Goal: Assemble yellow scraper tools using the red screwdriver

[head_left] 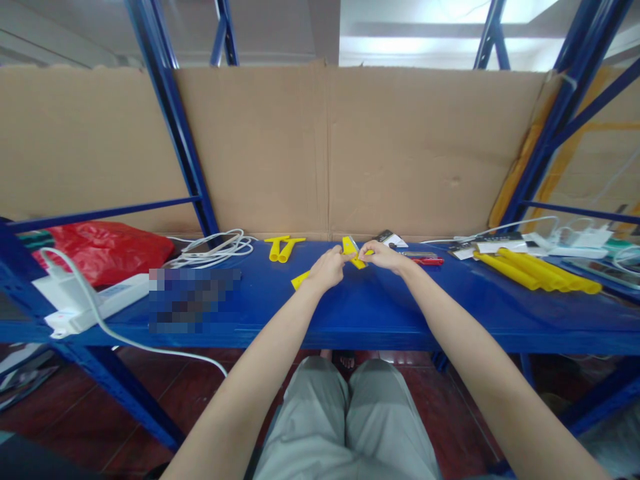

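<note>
My left hand [327, 268] is wrapped round the handle of a yellow T-shaped scraper [300, 280]. The handle's end sticks out toward the lower left, and the scraper's wide head [350, 246] shows past my fingers, with a pale strip along its edge. Close beside that head, my right hand [381, 257] has its fingers pinched together at the head's right side; what lies between them is too small to make out. Two more yellow T-shaped scrapers [284, 249] lie at the back, left of my hands. Just right of my right hand is a red-handled tool [430, 261].
Several yellow tubes [540, 272] lie at the right on the blue shelf [270, 313]. Black-and-white packets [390, 238] lie behind my right hand. At left are a coiled white cable [220, 248], a red bag [107, 250] and a power strip [107, 300]. Cardboard [400, 147] closes the back.
</note>
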The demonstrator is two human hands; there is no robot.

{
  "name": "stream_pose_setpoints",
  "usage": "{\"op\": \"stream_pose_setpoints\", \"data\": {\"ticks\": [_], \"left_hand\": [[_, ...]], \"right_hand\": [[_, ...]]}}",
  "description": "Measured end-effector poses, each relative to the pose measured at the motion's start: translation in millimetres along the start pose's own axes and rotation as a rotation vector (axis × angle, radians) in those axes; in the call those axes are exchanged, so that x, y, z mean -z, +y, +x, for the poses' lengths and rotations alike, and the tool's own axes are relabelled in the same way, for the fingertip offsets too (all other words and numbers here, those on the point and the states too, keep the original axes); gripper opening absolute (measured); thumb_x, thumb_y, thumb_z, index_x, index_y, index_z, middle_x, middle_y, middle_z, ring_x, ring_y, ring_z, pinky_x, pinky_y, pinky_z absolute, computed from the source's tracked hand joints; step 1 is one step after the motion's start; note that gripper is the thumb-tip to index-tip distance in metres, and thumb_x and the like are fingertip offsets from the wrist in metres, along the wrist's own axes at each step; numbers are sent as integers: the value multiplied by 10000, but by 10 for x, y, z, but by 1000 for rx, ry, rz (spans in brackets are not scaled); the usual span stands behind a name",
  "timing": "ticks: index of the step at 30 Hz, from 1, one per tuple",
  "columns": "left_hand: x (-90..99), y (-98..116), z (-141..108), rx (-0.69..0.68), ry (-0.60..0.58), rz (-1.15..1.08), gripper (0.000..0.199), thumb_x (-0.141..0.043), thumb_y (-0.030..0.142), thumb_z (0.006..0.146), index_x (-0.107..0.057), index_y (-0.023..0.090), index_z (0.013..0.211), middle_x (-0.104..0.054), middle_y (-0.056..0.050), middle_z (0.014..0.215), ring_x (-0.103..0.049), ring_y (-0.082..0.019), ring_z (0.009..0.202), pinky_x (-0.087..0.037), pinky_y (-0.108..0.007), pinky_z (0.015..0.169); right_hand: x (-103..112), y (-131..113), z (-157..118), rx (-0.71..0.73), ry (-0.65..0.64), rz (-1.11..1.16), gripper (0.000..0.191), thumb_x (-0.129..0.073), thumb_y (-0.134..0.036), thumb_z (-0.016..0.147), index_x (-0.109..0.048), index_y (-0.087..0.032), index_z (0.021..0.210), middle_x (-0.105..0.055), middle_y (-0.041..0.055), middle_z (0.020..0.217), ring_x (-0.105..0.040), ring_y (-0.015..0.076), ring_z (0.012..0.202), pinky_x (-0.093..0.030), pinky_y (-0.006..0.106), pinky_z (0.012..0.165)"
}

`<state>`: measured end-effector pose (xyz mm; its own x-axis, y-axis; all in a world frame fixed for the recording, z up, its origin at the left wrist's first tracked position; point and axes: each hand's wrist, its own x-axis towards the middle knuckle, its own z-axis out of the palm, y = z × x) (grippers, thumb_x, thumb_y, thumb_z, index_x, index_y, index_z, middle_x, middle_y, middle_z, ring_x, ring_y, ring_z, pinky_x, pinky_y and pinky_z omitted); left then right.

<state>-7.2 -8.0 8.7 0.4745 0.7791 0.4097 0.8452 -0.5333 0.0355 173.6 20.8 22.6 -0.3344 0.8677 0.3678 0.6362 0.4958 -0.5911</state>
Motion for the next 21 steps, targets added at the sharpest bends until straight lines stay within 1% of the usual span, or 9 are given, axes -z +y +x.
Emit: {"op": "stream_pose_setpoints", "data": {"ticks": [5,9,15,21], "left_hand": [[-1,-4,0,-13,12,-8,496,-402,81,860,-564,286,1282,-536,-79,1019,-570,-195,956,-444,-304,881],[2,0,0,-21,7,-9,482,-401,95,870,-577,315,1261,-537,-66,968,-577,-193,933,-456,-300,840],[-11,-14,9,0,11,-6,469,-418,100,868,-578,298,1263,-545,-67,987,-581,-186,936,-453,-286,844],[-10,-17,10,14,13,2,462,-422,110,875,-573,298,1269,-548,-69,991,-584,-182,929,-452,-279,835]], "right_hand": [[-36,-7,3,27,47,-28,125,-560,-154,708,-647,-166,618,-641,31,744,-569,154,762,-438,264,761],[-57,17,14,69,38,-12,136,-553,-168,721,-652,-163,627,-636,40,777,-565,156,770,-442,271,759],[-84,89,76,135,43,-83,149,-557,-164,715,-612,-169,576,-616,34,781,-550,163,811,-417,286,797],[-124,145,112,170,56,-73,110,-567,-170,713,-588,-173,605,-608,26,764,-540,157,808,-407,303,817]]}}
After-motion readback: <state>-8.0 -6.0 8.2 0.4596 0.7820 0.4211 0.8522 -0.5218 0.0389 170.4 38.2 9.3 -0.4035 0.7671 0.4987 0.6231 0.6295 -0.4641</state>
